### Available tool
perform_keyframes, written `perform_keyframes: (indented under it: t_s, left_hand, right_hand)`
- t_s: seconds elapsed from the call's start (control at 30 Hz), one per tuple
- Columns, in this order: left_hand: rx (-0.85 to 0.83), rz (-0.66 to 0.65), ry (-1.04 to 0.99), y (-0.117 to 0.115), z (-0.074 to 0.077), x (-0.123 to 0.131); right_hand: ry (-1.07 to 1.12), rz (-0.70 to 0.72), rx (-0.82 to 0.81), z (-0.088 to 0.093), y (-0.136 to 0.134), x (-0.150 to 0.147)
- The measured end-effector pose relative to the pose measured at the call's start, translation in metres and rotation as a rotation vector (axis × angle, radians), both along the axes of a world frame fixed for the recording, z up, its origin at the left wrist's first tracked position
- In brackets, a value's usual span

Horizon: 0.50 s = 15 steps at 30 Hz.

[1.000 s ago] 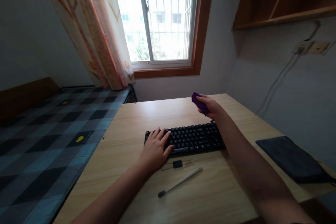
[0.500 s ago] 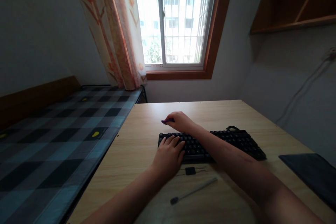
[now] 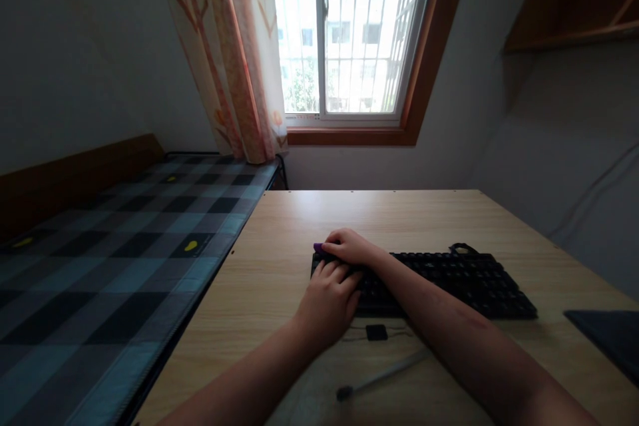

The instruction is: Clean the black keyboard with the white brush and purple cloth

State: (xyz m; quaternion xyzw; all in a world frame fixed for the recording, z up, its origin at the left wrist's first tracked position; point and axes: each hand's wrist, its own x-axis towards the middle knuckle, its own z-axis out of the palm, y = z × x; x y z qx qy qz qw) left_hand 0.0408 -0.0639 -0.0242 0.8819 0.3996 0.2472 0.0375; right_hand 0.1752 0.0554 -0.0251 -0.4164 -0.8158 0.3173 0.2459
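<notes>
A black keyboard (image 3: 459,279) lies across the wooden desk (image 3: 379,213). My left hand (image 3: 329,296) rests flat on the keyboard's left end, fingers stretched out over the keys. My right hand (image 3: 349,247) reaches across to the keyboard's far left corner, just beyond my left fingers. It is closed on a purple cloth (image 3: 318,247), of which only a small tip shows. My right forearm lies over the keys.
A small black key puller with wire loops (image 3: 376,332) and a thin brush (image 3: 382,376) lie in front of the keyboard. A dark pad (image 3: 606,339) sits at the desk's right. A bed with checked bedding (image 3: 110,259) adjoins the desk's left edge. A window and curtain stand behind.
My right hand moved with the purple cloth from the keyboard's right end to its left corner and lowered onto it. The view shifted left. My left hand stayed in place.
</notes>
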Motion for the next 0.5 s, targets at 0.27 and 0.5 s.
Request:
perform_keyframes:
  t_s: [0.27, 0.5]
  left_hand:
    - [0.0, -0.017, -0.03, 0.0004, 0.0007, -0.0007]
    - [-0.004, -0.014, -0.043, 0.001, 0.0005, -0.0009]
  right_hand:
    - [0.023, 0.13, 0.036, -0.0037, 0.0013, -0.0047]
    - [0.019, 0.094, -0.023, -0.0073, 0.0049, -0.0043]
